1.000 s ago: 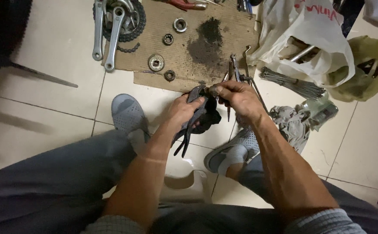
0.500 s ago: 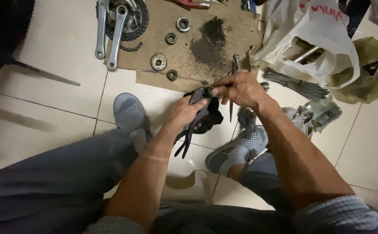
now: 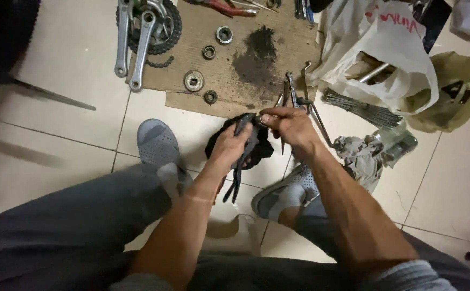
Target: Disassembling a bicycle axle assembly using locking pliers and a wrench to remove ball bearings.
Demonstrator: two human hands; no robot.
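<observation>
Tyre cut off top-left; pliers too.

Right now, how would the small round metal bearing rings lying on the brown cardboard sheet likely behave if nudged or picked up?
The small round metal bearing rings look solid, so probably stiff and heavy for their size. Lying flat on the brown cardboard sheet, they would likely slide rather than roll. The dark greasy patch nearby suggests they may be slippery.
</observation>
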